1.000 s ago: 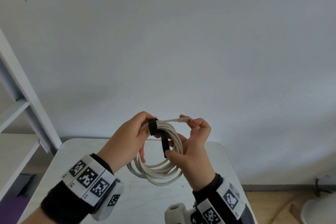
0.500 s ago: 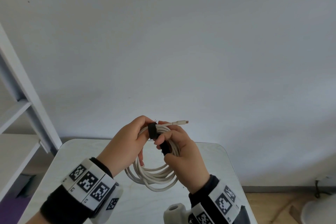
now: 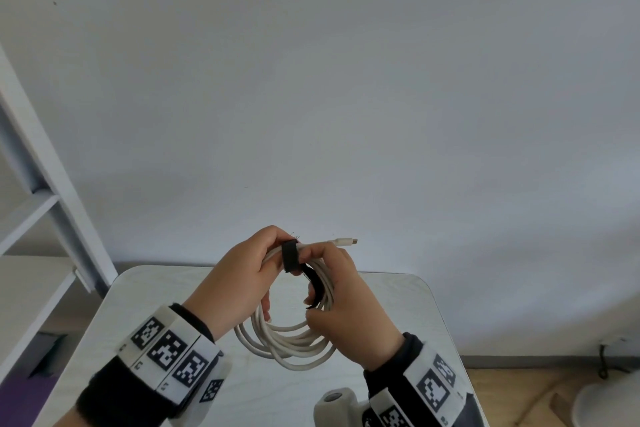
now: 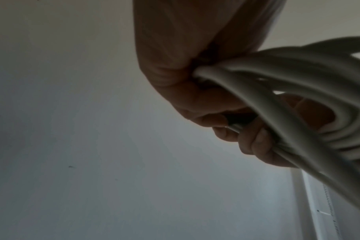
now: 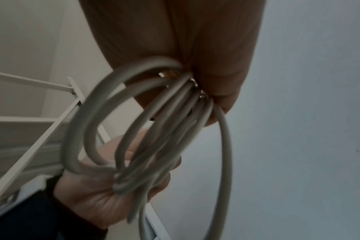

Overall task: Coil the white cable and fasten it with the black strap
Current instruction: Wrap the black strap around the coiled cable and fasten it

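White cable (image 3: 291,340) hangs coiled above the tabletop (image 3: 408,305), gripped at its 12 o'clock by the left hand (image 3: 239,282) and from 3 o'clock by the right hand (image 3: 349,308), whose fingers curl round the loops. Only the head view shows the black strap (image 3: 290,256) banding the top, its tail by the right fingers, and the plug (image 3: 343,241) pointing toward 3 o'clock. Both wrist views show just loops bunched in closed fingers.

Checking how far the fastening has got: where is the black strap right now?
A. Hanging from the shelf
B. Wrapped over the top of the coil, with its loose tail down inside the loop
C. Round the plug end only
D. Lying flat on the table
B: the black strap bands the top of the white cable coil held between the left hand and right hand, its tail hanging inside the loop.
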The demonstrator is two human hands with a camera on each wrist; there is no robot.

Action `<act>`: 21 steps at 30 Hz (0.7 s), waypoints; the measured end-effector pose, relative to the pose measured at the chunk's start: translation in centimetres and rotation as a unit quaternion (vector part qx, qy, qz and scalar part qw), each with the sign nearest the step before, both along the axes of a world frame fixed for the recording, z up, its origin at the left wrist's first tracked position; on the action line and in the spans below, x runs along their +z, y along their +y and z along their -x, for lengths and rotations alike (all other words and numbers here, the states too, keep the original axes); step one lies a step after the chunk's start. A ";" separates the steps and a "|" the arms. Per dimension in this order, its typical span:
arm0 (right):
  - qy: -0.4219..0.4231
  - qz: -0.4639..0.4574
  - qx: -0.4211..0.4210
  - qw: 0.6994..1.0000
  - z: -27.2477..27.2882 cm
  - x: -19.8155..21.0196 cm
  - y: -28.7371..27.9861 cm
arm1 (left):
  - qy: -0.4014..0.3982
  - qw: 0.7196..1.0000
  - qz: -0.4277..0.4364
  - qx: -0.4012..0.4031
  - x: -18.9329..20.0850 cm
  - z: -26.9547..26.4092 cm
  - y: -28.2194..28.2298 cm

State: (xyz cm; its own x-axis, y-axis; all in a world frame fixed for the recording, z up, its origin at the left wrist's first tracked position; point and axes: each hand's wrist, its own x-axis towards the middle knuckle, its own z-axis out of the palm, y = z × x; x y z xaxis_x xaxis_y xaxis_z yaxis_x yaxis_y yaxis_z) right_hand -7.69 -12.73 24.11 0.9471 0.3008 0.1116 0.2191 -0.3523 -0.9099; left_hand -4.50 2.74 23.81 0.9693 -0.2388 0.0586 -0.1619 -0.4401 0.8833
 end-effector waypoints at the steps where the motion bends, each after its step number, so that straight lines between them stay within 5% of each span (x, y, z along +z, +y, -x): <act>1: -0.009 0.000 -0.007 1.000 0.0 -0.1 0.1 | -0.001 1.000 0.001 0.000 0.0 0.0 0.1; 13: -0.082 -0.061 -0.091 0.991 -0.2 -0.8 1.0 | -0.002 1.000 0.006 0.005 0.5 -0.2 0.4; 21: -0.242 0.117 -0.154 0.951 -0.1 -1.1 0.5 | -0.005 1.000 0.000 0.007 0.6 -0.1 0.1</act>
State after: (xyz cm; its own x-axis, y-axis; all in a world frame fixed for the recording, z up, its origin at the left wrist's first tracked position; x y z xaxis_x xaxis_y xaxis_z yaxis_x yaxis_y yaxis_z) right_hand -7.55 -12.24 23.04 0.8487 0.0877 0.5215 0.4460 -0.6488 -0.6166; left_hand -4.36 2.89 24.45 0.9721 -0.2244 0.0685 -0.1645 -0.4433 0.8812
